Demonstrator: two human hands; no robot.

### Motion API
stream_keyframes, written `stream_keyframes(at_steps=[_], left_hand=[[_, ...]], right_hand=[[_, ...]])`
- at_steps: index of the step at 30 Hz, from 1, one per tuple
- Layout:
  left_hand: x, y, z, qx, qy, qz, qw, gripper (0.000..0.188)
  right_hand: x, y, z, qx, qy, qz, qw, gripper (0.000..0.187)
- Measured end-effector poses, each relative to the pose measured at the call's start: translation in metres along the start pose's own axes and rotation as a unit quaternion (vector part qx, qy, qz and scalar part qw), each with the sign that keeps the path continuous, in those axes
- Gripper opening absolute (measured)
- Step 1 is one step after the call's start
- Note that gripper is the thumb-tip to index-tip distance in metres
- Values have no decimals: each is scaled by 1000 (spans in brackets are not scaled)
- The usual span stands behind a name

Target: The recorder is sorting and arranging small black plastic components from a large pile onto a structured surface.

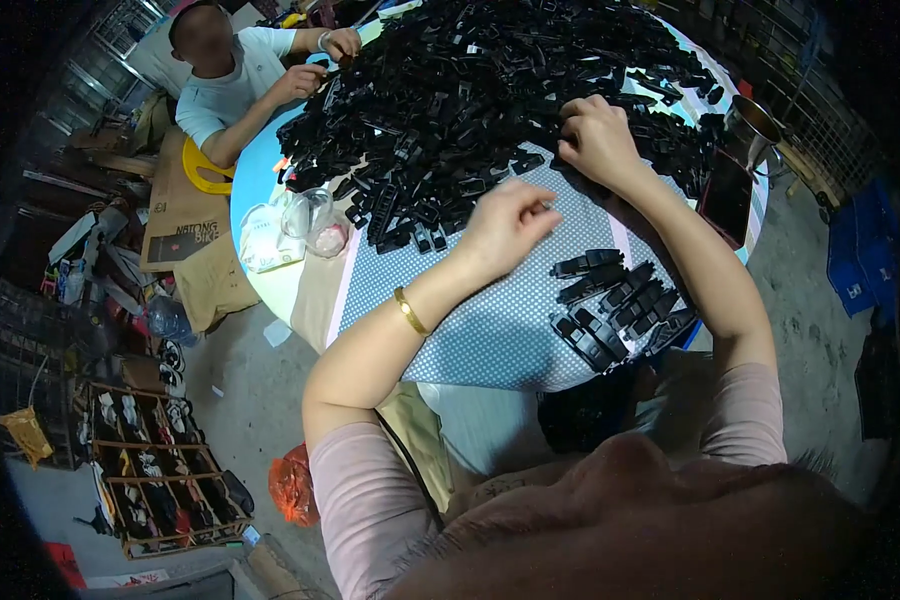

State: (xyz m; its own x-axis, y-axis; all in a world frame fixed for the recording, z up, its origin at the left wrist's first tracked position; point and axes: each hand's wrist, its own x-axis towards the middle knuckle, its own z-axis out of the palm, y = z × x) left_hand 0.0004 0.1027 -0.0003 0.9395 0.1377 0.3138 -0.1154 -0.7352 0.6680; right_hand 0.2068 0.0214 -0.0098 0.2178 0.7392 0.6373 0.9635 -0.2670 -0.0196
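A large pile of black plastic parts [440, 110], which look like small clips or buckles, covers the far part of the round table. My left hand [510, 226] is over the patterned cloth just in front of the pile, its fingers curled in toward the thumb. Whatever may be in that pinch is too small to make out. At the pile's near right edge is my right hand [602, 142], its fingers bent among the black parts; what they grip is hidden. Close to my body, a small group of similar black parts [620, 300] lies on the cloth [470, 345].
Across the table at left, another person [232, 80] has both hands at the pile. Clear plastic cups [310, 212] and a white packet [268, 240] stand on the left. A metal funnel-like cup [753, 122] and a dark flat tray-like object [727, 200] are at right.
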Motion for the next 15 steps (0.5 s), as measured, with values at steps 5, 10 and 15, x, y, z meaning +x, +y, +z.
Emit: stream_keyframes(at_steps=[5, 10, 15], left_hand=[[10, -10, 1, -321, 203, -146, 914, 43], [7, -16, -7, -386, 86, -203, 896, 38], [1, -16, 6, -76, 58, -64, 993, 29]], right_hand=[[-5, -3, -39, 152, 40, -16, 987, 14], [-13, -20, -50, 318, -155, -122, 927, 17], [-15, -6, -38, 197, -49, -88, 975, 26]])
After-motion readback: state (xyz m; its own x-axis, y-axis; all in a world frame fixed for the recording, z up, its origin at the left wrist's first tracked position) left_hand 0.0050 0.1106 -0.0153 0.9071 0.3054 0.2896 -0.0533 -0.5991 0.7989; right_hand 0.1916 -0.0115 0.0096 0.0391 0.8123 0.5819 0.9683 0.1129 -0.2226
